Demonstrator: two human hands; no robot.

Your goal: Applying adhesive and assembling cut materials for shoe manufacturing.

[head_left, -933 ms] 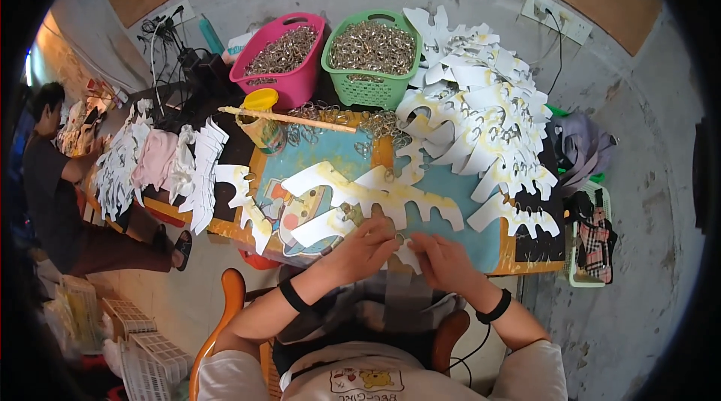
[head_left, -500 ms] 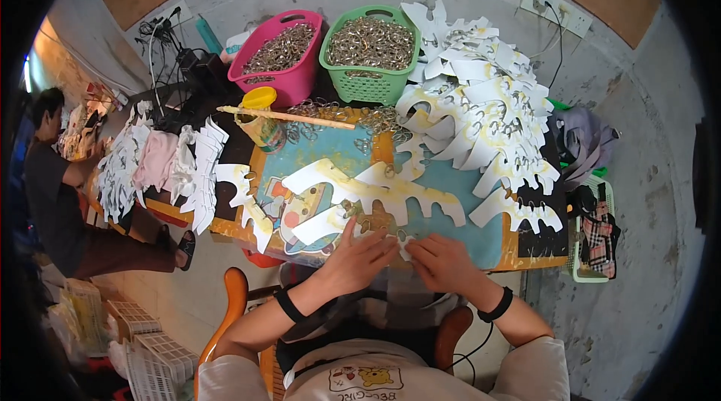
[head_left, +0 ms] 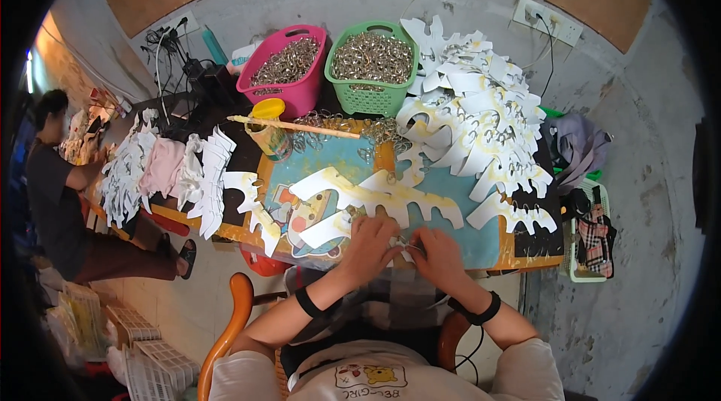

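At the table's front edge, my left hand (head_left: 368, 252) is closed on a white cut-out piece (head_left: 324, 230) with toothed edges, whose right part lies hidden under my fingers. My right hand (head_left: 439, 257) pinches close beside it, thumb and fingertips at a small white tab with a thin metal ring (head_left: 406, 244) between both hands. Exactly which part the right fingertips hold is too small to tell. Just beyond my hands, another white cut-out piece (head_left: 413, 198) with yellowish smears lies flat, small rings along its edge.
A pink basket (head_left: 286, 96) and a green basket (head_left: 369, 101) full of metal rings stand at the back. A stick (head_left: 300, 128) rests across a yellow-rimmed tub (head_left: 272, 142). White pieces are heaped in a pile (head_left: 481, 101) at right. Another person (head_left: 64, 191) works at far left.
My hands have drawn together around the tab and ring. My left fingers, spread fairly flat before, are now more curled. The whole view has shifted slightly.
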